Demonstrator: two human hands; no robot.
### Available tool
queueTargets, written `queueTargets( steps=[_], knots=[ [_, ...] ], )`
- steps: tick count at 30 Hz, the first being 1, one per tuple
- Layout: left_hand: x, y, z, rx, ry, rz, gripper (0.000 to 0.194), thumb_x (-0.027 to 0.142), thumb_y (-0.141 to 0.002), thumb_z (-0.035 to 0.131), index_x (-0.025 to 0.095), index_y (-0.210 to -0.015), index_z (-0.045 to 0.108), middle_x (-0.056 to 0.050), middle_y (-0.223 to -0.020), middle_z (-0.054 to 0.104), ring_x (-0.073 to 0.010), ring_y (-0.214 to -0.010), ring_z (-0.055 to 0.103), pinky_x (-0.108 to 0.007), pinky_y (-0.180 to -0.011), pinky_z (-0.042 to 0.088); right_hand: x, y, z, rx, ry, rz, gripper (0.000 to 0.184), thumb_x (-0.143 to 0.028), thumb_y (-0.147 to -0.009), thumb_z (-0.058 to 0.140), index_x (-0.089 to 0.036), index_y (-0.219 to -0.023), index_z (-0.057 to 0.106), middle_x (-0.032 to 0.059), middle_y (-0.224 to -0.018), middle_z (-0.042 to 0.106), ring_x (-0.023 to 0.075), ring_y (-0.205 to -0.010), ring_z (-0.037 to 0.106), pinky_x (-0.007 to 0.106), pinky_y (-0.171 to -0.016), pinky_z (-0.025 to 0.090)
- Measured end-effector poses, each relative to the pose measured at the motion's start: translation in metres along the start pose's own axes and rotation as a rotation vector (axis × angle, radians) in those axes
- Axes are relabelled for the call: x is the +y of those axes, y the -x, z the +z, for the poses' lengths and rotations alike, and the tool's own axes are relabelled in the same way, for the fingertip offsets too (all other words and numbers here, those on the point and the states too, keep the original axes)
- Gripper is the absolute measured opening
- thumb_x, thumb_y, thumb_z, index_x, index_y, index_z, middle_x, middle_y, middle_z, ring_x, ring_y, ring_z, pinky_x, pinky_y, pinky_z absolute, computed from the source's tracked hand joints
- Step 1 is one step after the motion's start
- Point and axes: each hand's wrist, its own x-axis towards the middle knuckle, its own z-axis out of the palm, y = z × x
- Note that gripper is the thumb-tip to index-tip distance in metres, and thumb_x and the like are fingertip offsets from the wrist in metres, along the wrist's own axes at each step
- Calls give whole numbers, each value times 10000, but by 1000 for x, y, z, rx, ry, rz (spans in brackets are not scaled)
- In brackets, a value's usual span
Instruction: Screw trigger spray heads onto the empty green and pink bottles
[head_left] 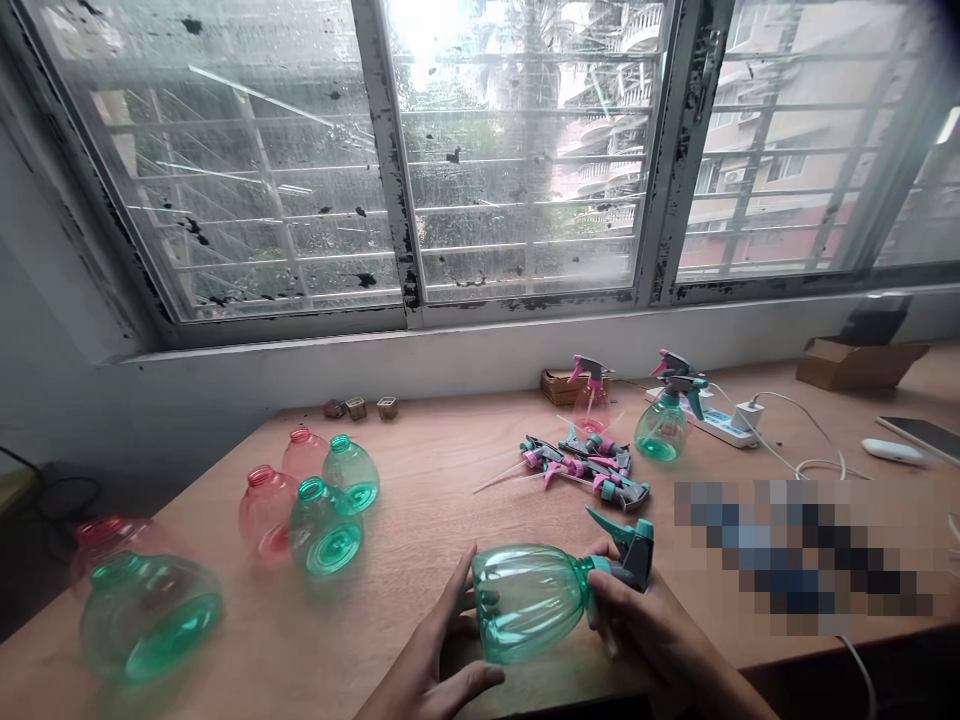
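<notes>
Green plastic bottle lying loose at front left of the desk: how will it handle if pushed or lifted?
The green plastic bottle will probably roll if pushed: its rounded, ribbed body lies on its side on the wooden desk. It looks empty and thin-walled, so it is likely light for its size and may flex slightly when squeezed.

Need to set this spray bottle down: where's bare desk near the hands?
Bare desk lies between the green bottle and the loose trigger heads, ahead of the left hand and right hand. It is crowded leftward among pink and green bottles, and back right around the power strip and its cables.
</notes>
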Motion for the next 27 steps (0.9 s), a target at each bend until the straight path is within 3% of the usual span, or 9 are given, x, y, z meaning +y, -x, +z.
queueTargets(
  steps=[4,8,11,13,17,22,27],
  knots=[
    [-3,1,0,12,-28,7,1040,277,-809,811,305,-1609,148,-20,-1657,298,-341,-1504,274,-408,-1232,293,-1,1,1,5,6,10,470,-586,-799,768,-211,-910,508,2,-565,703,131,-359,556,211,-390,360],
    [1,6,-1,25,-32,8,896,421,-871,758,271,-1595,251,-47,-1614,389,-350,-1502,276,-425,-1242,271,0,1,0,-1,-3,-2,471,-565,-813,768,-219,-948,478,-8,-574,711,127,-365,568,205,-397,359],
    [4,5,-1,12,-32,-8,847,396,-853,773,277,-1568,334,-42,-1586,437,-364,-1491,299,-440,-1233,295,2,1,0,-1,5,-8,480,-570,-809,768,-221,-950,471,-7,-575,711,130,-362,568,212,-398,355],
    [3,4,0,20,-39,-8,878,316,-843,778,289,-1579,300,-29,-1612,395,-357,-1501,281,-434,-1233,299,1,1,0,1,5,-5,480,-570,-802,773,-220,-940,474,-6,-577,710,134,-364,568,218,-398,356],
    [-4,1,0,0,-5,16,948,218,-885,692,322,-1612,91,0,-1681,227,-320,-1535,213,-403,-1221,321,1,1,1,3,-8,-11,478,-544,-796,784,-222,-945,463,-12,-580,707,132,-366,562,221,-405,360],
    [-2,3,-1,24,-54,1,1078,138,-787,778,337,-1608,107,14,-1674,249,-317,-1526,236,-369,-1227,306,1,1,1,-16,-11,-11,466,-531,-811,781,-220,-954,466,-13,-590,711,126,-372,571,205,-410,351],
    [6,4,-2,7,-57,1,872,349,-871,753,269,-1590,267,-45,-1595,422,-346,-1483,330,-411,-1218,327,0,1,3,6,-25,-11,488,-536,-790,800,-227,-959,461,-14,-587,714,135,-359,566,222,-415,359]
  ],
)
